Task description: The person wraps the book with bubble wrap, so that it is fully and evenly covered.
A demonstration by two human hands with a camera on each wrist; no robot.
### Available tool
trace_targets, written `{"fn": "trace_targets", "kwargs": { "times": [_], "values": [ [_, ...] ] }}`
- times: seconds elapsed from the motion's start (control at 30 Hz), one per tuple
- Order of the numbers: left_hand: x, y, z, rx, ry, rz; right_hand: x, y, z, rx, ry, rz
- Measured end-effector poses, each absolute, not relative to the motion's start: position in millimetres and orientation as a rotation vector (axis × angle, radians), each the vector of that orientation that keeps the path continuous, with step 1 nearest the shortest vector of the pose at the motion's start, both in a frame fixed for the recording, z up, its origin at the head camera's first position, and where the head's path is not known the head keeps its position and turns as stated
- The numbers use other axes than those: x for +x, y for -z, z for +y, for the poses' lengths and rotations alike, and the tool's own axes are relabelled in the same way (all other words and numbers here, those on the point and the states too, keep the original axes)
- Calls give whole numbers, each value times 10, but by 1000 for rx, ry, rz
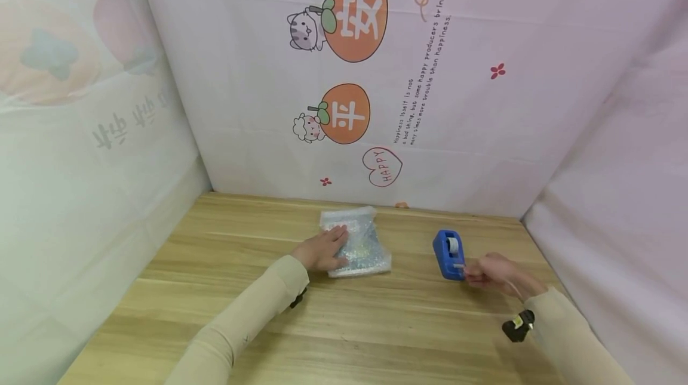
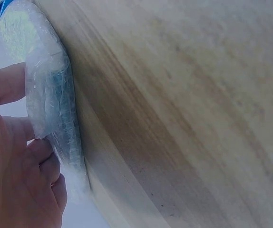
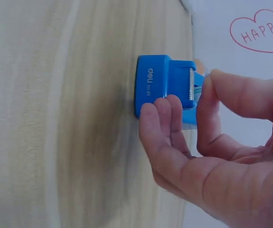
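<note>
A flat package in clear bubble wrap (image 1: 361,242) lies on the wooden table. My left hand (image 1: 322,249) rests on its left part with fingers spread. In the left wrist view, the fingertips press on top of the bubble-wrapped package (image 2: 60,99). To the right stands a blue tape dispenser (image 1: 443,253) with a roll of clear tape (image 1: 453,245) in it. At its near end, beside the toothed cutter (image 3: 191,84), my right hand (image 1: 491,271) pinches the end of the tape (image 3: 198,89) between thumb and index finger. The other fingers curl in front of the dispenser.
A printed white cloth (image 1: 258,104) hangs behind the table (image 1: 215,265), with plain pale cloths at the left and right sides. Dark wrist cameras (image 1: 518,325) are strapped to both forearms. The package and the dispenser stand apart on the tabletop.
</note>
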State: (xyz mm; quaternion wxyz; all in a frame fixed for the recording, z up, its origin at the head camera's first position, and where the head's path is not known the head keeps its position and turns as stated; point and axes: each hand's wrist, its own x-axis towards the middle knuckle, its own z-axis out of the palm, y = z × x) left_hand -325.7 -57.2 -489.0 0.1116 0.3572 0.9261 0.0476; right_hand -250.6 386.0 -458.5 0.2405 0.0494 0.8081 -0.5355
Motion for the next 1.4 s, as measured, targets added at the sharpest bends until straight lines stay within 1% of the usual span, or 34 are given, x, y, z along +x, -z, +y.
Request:
{"fn": "trace_targets", "kwargs": {
  "times": [0.17, 0.33, 0.5, 0.67, 0.9, 1.1, 1.23, 1.4],
  "values": [
    [-3256, 4905, -576, 1051, -132, 2716, -2414, 4602, 3879, 131, 1521, 2232],
    [-3264, 4910, -586, 1057, -164, 2712, -2347, 4622, 3911, 88, 1478, 2284],
    [-3267, 4935, -577, 1049, -166, 2712, -2340, 4680, 3974, 24, 1413, 2265],
    [-3252, 4923, -569, 1041, -168, 2710, -2343, 4732, 3959, 15, 1419, 2180],
    [-3239, 4892, -580, 1050, -154, 2718, -2325, 4799, 3934, 107, 1420, 2185],
    [-3232, 4873, -585, 1065, -164, 2709, -2312, 4837, 3931, 101, 1398, 2233],
    [-3239, 4874, -587, 1070, -168, 2708, -2296, 4824, 3884, 117, 1262, 2425],
    [-3240, 4876, -584, 1057, -181, 2708, -2282, 4845, 3810, 234, 1056, 2681]
  ]
}}
